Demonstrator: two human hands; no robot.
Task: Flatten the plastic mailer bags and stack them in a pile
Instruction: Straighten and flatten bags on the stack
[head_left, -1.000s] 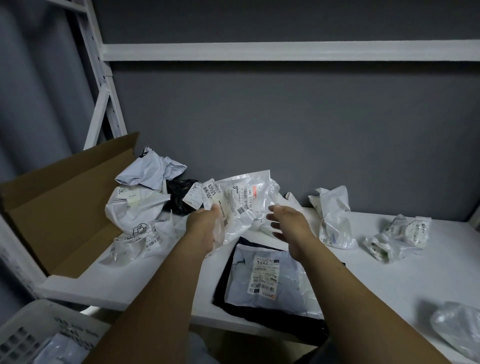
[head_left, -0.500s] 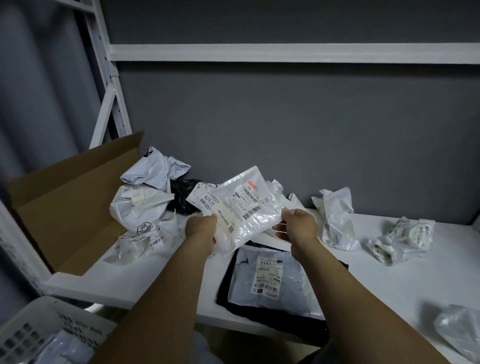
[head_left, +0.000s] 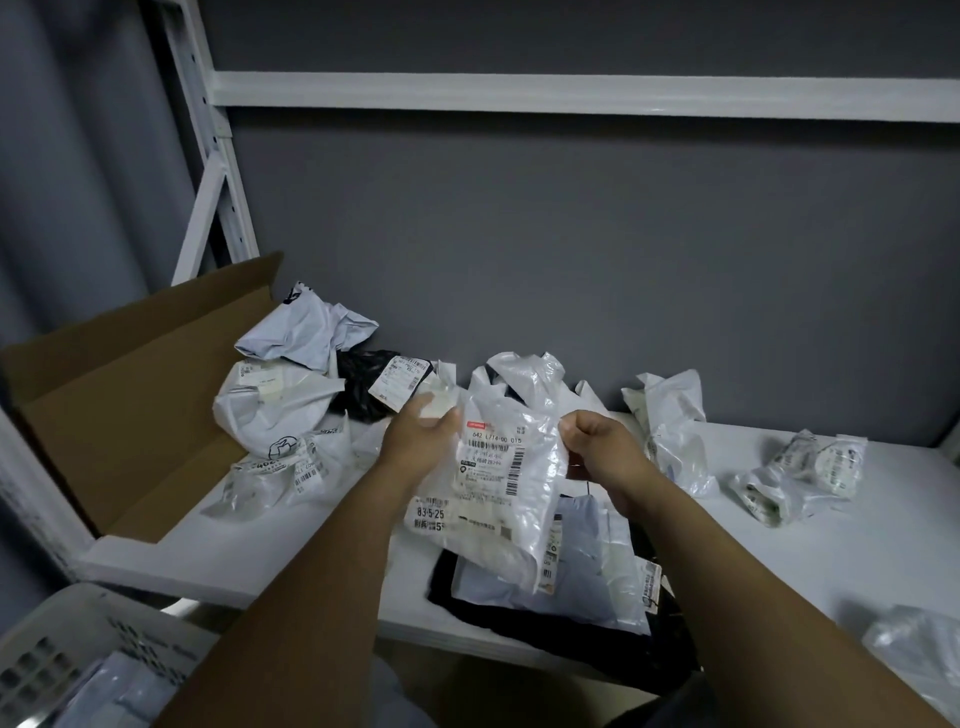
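— Holding what, exactly?

— Gripping a white mailer bag (head_left: 493, 483) by its upper edge, up off the shelf (head_left: 779, 551), label side towards the camera. Hangs right over the flattened pile (head_left: 597, 587); impossible to say whether touching it or just clear of it.

— Gripped how?

— With the left hand (head_left: 421, 436) at the top left corner, fingers (head_left: 439, 423) close together and curled onto the edge. Cannot make out the left thumb for certain. With the right hand (head_left: 597, 441) on the upper right edge, fingers (head_left: 576, 423) curled tight into a near fist, pinching the plastic.

— Why up in the air rather than flat on the shelf?

— Most likely to stretch the top taut between two corners and let the wrinkled lower half drop straight before laying it down.

— And why over that spot?

— Shortest way down onto the pile, with a black bag (head_left: 498, 621) at its bottom, flat near the front edge.

— Much left to do?

— Plenty, by the look of it. A crumpled heap (head_left: 280, 405) beside the cardboard box (head_left: 130, 405) on the left, more crumpled bags (head_left: 802, 470) to the right along the wall, well apart from the pile.
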